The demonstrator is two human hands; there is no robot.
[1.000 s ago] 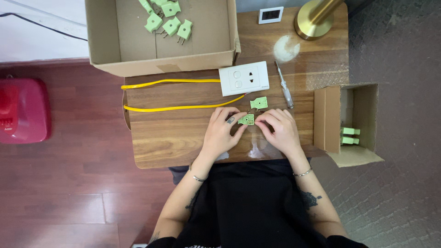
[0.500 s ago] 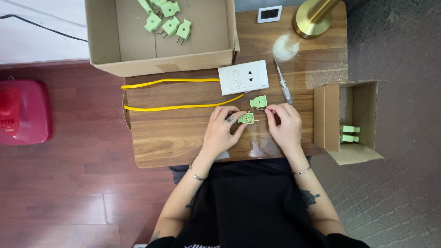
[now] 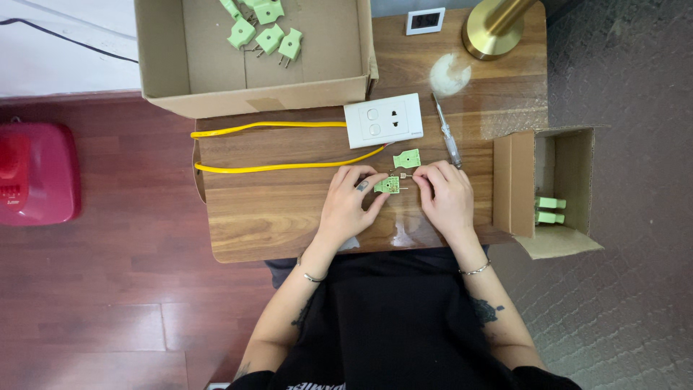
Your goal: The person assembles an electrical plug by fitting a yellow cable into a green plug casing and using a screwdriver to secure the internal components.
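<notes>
My left hand [image 3: 351, 201] pinches an open light-green plug half [image 3: 388, 185] against the wooden table [image 3: 274, 209]. My right hand [image 3: 446, 195] rests just right of it, its fingertips pinching a small metal part beside the plug. The other green plug half [image 3: 407, 158] lies apart on the table just beyond both hands. A thin screwdriver [image 3: 447, 132] lies to the right of it, close to my right hand.
A white wall socket plate [image 3: 383, 120] with a yellow cable [image 3: 274, 148] lies behind the hands. A large cardboard box [image 3: 253, 58] at the back holds several green plugs. A smaller box [image 3: 552, 191] at the right holds two more. A brass lamp base [image 3: 497, 29] stands back right; a red object [image 3: 36, 173] sits on the floor.
My right hand has shifted up and left, bringing its fingertips to the plug half. My left hand has stayed on the plug half.
</notes>
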